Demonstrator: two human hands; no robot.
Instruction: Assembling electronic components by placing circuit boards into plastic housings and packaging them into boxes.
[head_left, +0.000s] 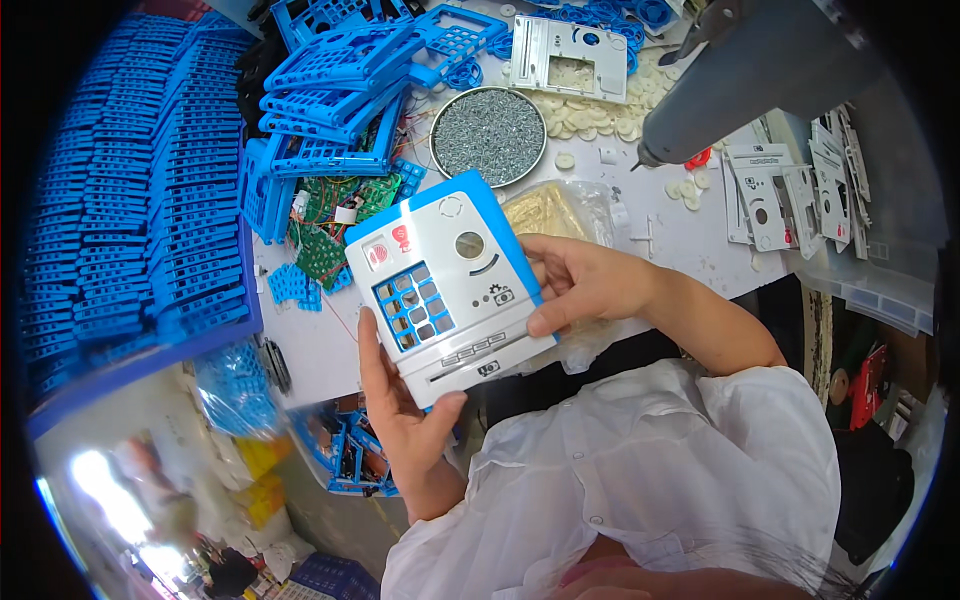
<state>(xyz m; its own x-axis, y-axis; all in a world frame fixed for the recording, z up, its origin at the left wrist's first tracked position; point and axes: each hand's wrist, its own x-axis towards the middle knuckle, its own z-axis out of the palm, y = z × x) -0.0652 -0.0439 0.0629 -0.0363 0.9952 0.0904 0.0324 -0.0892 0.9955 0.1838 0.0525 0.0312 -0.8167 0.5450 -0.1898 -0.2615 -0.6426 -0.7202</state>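
Observation:
A white toy cash-machine front panel with a blue frame (440, 255) is held tilted above the table between my two hands. Square openings in a blue keypad grid show on it, along with a round hole and a slot. My left hand (408, 415) grips its lower left corner, thumb on the front edge. On the right edge, my right hand (585, 285) is closed with the thumb on the face and the other fingers behind. Beyond the panel stands a round dish of small screws (488, 135). Green circuit boards with wires (322, 250) lie left of it.
Stacked blue frames (335, 100) rise at the back left, beside a large crate of blue parts (140, 200). A grey electric screwdriver (750, 85) hangs at upper right. White panels (770, 195), white discs (600, 118) and a clear plastic bag (550, 212) lie on the table.

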